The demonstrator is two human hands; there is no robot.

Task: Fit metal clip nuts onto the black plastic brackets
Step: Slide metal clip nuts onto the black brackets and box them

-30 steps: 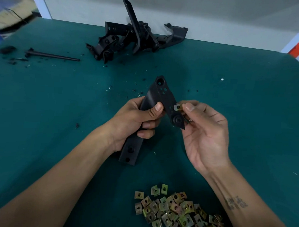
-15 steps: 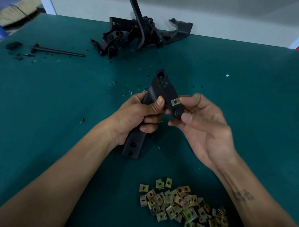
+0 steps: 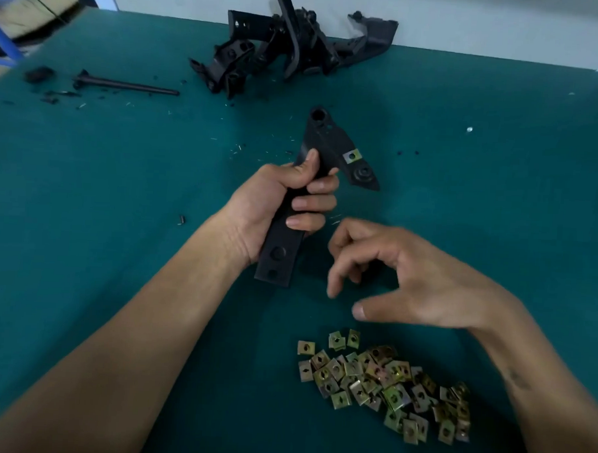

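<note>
My left hand (image 3: 285, 205) grips a long black plastic bracket (image 3: 325, 142) around its middle and holds it upright over the green table. One metal clip nut (image 3: 352, 156) sits clipped on the bracket's right edge, just above a round boss. My right hand (image 3: 408, 282) hovers empty below and to the right of the bracket, fingers spread and curled, above a heap of brass-coloured clip nuts (image 3: 383, 384) lying on the table near me.
A pile of black plastic brackets (image 3: 285, 44) lies at the table's far edge. A black rod (image 3: 125, 85) and a small black piece (image 3: 38, 74) rest at far left, with scattered plastic shavings. The green table top (image 3: 498, 183) spreads right of my hands.
My right hand let go of the clip nut, which now stays on the bracket, and dropped down toward the heap of nuts. The left hand kept its hold on the bracket.
</note>
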